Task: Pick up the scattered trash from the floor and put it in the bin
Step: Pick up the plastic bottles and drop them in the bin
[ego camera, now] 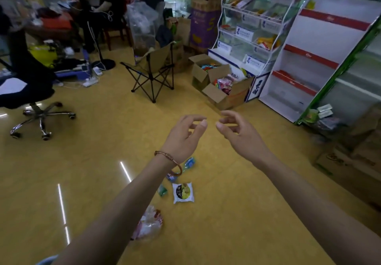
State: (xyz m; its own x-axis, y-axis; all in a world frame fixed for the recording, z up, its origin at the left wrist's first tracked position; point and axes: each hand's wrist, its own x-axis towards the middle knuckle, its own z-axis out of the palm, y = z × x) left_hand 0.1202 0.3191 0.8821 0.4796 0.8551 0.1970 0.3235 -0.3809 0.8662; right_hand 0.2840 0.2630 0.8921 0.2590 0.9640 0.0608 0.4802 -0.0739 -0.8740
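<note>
From the head camera, the left hand (183, 135) and the right hand (241, 132) are raised side by side above the floor (226, 213), fingers (203, 123) loosely curled and released, nothing between them. The trash lies below and nearer the body, partly under the left forearm: a white snack packet (183, 192) flat on the floor, a small green wrapper (162, 190) just beside it, blue wrappers (189, 162) by the bracelet (169, 158), and a crumpled clear bag (148, 222) closest in. No bin is in view, so I judge the picking has yet to start. It would go best to lower both hands, pinch the flat packet by an edge rather than press on its face, and gather the small wrappers together before the bulky bag. The floor around the trash is open on all sides; the folding chair (152, 71), the cardboard boxes (218, 83), the office chair (31, 91) and the shelves (305, 62) stand well apart.
</note>
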